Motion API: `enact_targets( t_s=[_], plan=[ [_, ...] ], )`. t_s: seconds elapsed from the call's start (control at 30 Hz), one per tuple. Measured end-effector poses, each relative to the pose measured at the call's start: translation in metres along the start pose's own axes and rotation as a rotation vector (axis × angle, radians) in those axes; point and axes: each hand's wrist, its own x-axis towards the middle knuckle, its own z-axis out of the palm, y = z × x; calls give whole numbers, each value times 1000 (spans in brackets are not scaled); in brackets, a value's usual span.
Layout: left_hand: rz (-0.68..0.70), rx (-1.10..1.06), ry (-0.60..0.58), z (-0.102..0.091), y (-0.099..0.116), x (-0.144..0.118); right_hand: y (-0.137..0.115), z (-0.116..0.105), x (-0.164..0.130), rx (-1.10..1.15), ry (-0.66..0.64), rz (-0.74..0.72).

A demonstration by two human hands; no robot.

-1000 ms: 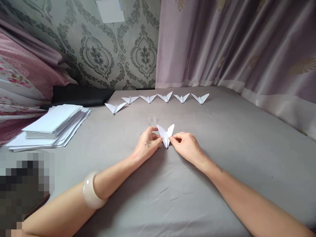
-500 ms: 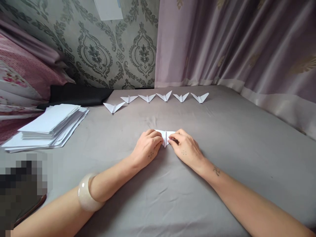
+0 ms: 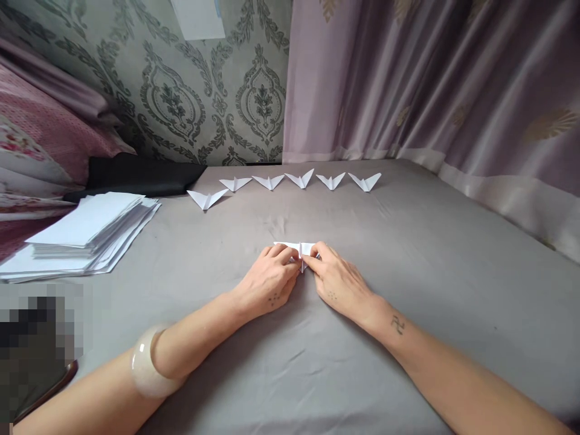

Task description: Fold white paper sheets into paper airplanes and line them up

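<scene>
A small folded white paper plane (image 3: 300, 250) lies in front of me at the middle of the grey cloth, its wings spread and a ridge standing up along its centre. My left hand (image 3: 272, 273) grips it from the left, fingers closed at the centre fold. From the right, my right hand (image 3: 339, 275) pinches the same fold, thumb and forefinger close to the left fingertips. The fingers cover much of both wings, and the nose points toward me.
Several finished-looking paper planes (image 3: 270, 182) stand in a row along the far side of the grey cloth surface (image 3: 353, 386). A stack of white paper (image 3: 88, 220) sits at the left, beside a black cloth (image 3: 145, 175). A curtain (image 3: 353, 78) hangs behind.
Both hands have drawn closer together over the paper plane's centre fold. My right fingers have moved left onto the fold. The view has shifted slightly.
</scene>
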Motion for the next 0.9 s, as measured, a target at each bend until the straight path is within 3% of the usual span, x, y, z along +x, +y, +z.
enact_targets(
  t_s=[0.13,0.23,0.37,0.57,0.67,0.9],
  plan=[
    [-146,-135,131,-2,-5,1,11,2,4,224,117,68],
    [-364,-269,334,-7,-9,3,17,3,8,343,287,213],
    [-663,-462,501,-13,-15,4,16,-1,11,414,328,324],
    [-879,-645,535,-9,-30,1,15,-4,12,431,375,391],
    [-953,-676,485,-7,-35,3,13,-4,12,433,359,386],
    [-937,-733,436,-3,-36,5,-20,-14,17,115,94,354]
  ],
)
